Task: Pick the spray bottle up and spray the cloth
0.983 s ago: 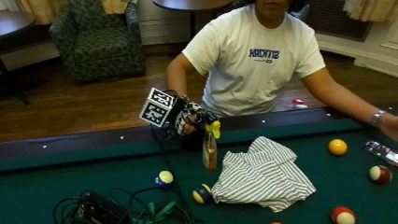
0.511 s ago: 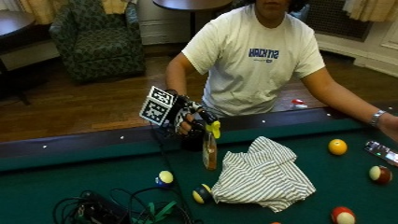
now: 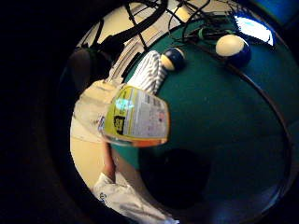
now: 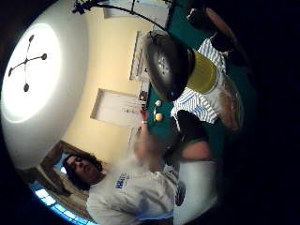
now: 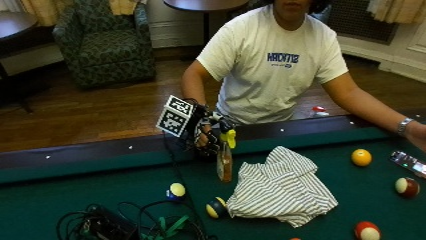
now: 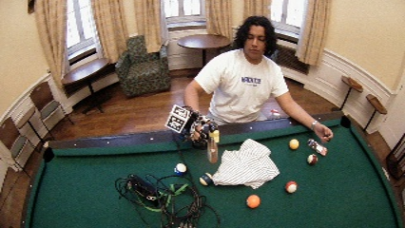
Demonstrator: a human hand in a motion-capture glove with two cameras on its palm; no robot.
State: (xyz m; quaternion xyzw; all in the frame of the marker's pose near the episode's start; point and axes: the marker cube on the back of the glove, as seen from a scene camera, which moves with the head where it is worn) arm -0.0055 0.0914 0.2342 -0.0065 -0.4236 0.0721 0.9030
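Observation:
In the outside view my gloved right hand grips the yellow trigger head of the spray bottle. The bottle hangs upright just inside the near rail, a little above the green felt. The striped cloth lies crumpled on the felt right beside the bottle. The little finger side palm view shows the bottle's yellow and white label close to the palm, with the cloth beyond it. In the thumb side palm view the bottle's dark head and yellow neck sit before the cloth.
Billiard balls lie around: a blue and white one, a striped one at the cloth's corner, a yellow one, and others at the right. A cable tangle fills the front left. The person's bare hand rests by the right rail.

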